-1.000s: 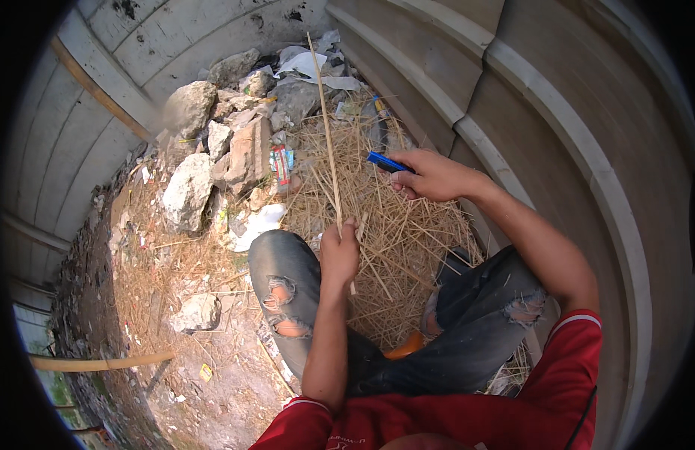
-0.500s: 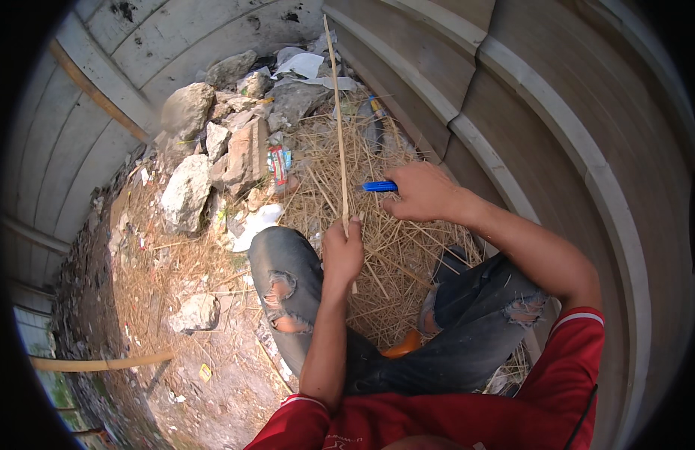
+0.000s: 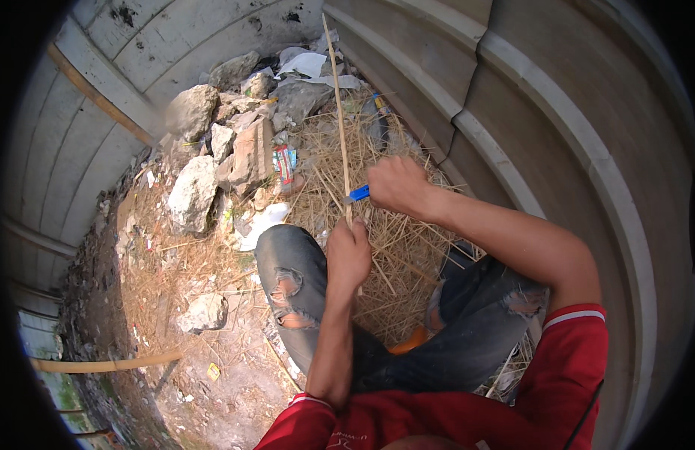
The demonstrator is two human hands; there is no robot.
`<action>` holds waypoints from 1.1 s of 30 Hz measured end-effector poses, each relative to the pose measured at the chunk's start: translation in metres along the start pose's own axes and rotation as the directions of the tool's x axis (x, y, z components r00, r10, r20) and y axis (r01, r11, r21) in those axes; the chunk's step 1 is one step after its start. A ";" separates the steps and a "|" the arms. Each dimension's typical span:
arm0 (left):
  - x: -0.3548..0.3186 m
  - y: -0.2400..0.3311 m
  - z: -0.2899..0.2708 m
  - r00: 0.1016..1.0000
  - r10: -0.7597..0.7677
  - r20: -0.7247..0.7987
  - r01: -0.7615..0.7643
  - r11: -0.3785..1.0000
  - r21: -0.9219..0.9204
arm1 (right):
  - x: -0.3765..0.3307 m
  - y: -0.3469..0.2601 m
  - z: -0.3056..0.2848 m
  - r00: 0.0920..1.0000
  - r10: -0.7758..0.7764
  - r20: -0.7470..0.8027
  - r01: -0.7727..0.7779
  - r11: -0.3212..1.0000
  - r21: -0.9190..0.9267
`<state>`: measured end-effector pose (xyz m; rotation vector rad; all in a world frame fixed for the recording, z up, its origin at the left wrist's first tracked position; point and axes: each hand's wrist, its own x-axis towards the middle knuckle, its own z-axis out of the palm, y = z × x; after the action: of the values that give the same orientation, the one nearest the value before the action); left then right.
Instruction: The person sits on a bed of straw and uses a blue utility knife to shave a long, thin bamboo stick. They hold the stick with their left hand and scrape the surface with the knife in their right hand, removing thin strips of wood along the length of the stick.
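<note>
A long, thin pale strip of bamboo or wood (image 3: 338,105) stretches away from me toward the far wall. Near its lower end my left hand (image 3: 349,253) is closed around it, beside my left knee. My right hand (image 3: 397,184) grips a blue utility knife (image 3: 359,193), most of whose handle lies hidden in the fist. The knife's tip meets the strip just above my left fingers. Under both hands lies a heap of pale shavings (image 3: 392,262).
Pale rocks (image 3: 193,193) and rubble lie to the left, with white scraps (image 3: 304,64) behind them. A ribbed metal wall (image 3: 542,142) rises close on the right. An orange object (image 3: 409,341) sits between my legs. A light pole (image 3: 107,364) crosses the lower left.
My right hand has moved left and slightly up, bringing the knife from beside the strip onto it. The left hand still holds the strip and has shifted slightly right.
</note>
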<state>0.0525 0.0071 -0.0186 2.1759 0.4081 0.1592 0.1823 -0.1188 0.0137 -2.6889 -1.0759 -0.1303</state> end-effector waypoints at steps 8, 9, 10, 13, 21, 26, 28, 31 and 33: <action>-0.074 0.024 -0.012 0.982 0.029 0.188 -0.014 0.997 -0.081 | 0.045 0.062 -0.022 0.961 0.258 -0.098 -0.271 0.949 -0.162; -0.085 0.026 -0.012 0.975 0.038 0.217 -0.017 0.995 -0.100 | 0.049 0.073 -0.028 0.946 0.295 -0.132 -0.317 0.929 -0.193; -0.095 0.026 -0.011 0.968 0.049 0.247 -0.020 0.993 -0.120 | 0.054 0.084 -0.034 0.930 0.335 -0.154 -0.360 0.914 -0.187; -0.127 0.020 0.004 0.961 0.099 0.259 -0.041 0.975 -0.219 | 0.059 0.112 -0.051 0.872 0.430 -0.235 -0.470 0.870 -0.152; -0.196 -0.039 0.038 0.948 0.053 0.315 0.065 0.933 -0.353 | 0.063 0.151 -0.074 0.745 0.525 -0.412 -0.598 0.799 -0.064; -0.173 -0.046 0.030 0.947 0.002 0.320 0.123 0.921 -0.369 | 0.030 0.156 -0.113 0.716 0.586 -0.380 -0.607 0.791 0.077; -0.152 -0.051 0.026 0.960 -0.006 0.279 0.115 0.920 -0.374 | 0.008 0.141 -0.137 0.732 0.604 -0.314 -0.561 0.797 0.225; -0.127 -0.069 0.035 0.990 0.034 0.137 0.034 0.886 -0.463 | -0.052 0.109 -0.142 0.701 0.636 -0.322 -0.468 0.751 0.465; -0.119 -0.065 0.035 0.993 0.021 0.115 0.037 0.877 -0.479 | -0.107 0.105 -0.127 0.603 0.680 -0.417 -0.453 0.723 0.522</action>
<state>-0.0651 -0.0252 -0.0872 1.6797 0.2744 0.1126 0.1784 -0.2963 0.0984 -2.2472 0.0094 -0.5399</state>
